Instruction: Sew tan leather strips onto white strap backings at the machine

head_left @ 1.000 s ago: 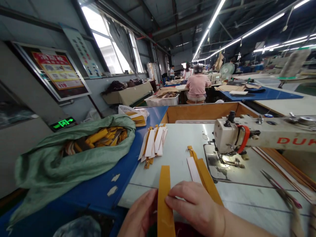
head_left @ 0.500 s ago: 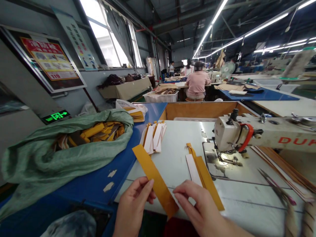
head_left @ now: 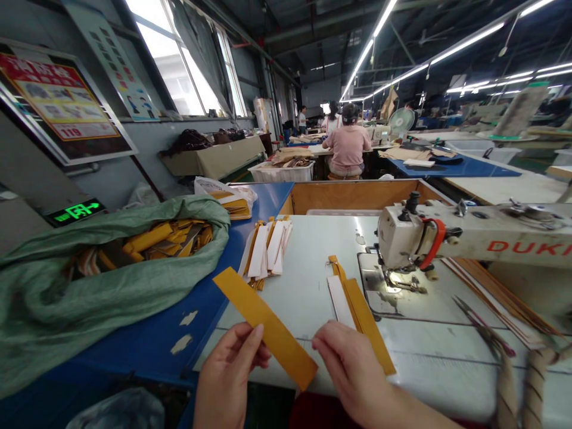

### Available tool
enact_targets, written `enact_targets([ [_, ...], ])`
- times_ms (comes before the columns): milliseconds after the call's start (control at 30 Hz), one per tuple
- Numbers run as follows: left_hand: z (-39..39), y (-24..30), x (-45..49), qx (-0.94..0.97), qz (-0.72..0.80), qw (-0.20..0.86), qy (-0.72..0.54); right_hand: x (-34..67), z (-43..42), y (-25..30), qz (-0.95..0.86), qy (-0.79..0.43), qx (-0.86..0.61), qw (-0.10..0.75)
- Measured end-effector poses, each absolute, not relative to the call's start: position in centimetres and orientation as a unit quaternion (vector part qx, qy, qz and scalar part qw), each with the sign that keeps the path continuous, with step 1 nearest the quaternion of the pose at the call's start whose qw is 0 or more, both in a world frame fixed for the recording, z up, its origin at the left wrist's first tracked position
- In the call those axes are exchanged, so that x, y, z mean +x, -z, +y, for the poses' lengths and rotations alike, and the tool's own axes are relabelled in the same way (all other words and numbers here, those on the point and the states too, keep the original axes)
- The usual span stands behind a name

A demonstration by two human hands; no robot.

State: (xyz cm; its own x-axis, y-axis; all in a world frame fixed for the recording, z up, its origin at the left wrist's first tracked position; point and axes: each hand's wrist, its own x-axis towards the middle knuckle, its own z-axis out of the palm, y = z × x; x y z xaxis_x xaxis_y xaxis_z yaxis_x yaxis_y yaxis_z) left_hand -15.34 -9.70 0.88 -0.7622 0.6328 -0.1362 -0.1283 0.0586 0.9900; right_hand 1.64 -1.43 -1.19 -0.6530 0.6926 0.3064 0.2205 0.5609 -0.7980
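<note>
My left hand (head_left: 227, 372) pinches a mustard-yellow strip (head_left: 263, 325) that slants up to the left over the table's near edge. My right hand (head_left: 353, 369) hovers just right of the strip's lower end, fingers curled and close together, nothing visibly in them. Under its fingertips lie a white strip and folded yellow strips (head_left: 357, 307) on the pale sewing table (head_left: 313, 280). The sewing machine (head_left: 429, 238) stands to the right, its needle area lit.
A green sack (head_left: 89, 286) full of yellow strips lies at left on a blue table (head_left: 196, 333). A bundle of white and yellow strips (head_left: 266, 250) sits beyond. Scissors (head_left: 482, 328) lie at right. A person in pink (head_left: 346, 149) sits at a far table.
The yellow strip went from lying upright between both hands to slanting left in my left hand. My right hand let go of it and moved off to the right.
</note>
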Motion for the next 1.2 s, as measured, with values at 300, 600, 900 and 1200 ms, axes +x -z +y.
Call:
enact_targets([
  [300, -9.9, -1.4, -15.1, 0.169, 0.673, 0.269, -0.668, 1.8, -0.5, 0.9, -0.799, -0.411, -0.282, 0.336],
  [600, -10.3, -1.4, -14.9, 0.171, 0.666, 0.28, -0.67, 0.0, -1.6, 1.0, -0.836, -0.327, -0.183, 0.401],
  [900, -10.9, -1.2, -15.3, 0.165, 0.677, 0.271, -0.664, 0.7, 0.3, -0.1, -0.806, -0.335, -0.236, 0.427],
  [1200, -11.7, -0.6, -15.5, 0.246, 0.718, 0.226, -0.611, -1.5, -1.3, -0.3, -0.822, -0.365, -0.218, 0.379],
])
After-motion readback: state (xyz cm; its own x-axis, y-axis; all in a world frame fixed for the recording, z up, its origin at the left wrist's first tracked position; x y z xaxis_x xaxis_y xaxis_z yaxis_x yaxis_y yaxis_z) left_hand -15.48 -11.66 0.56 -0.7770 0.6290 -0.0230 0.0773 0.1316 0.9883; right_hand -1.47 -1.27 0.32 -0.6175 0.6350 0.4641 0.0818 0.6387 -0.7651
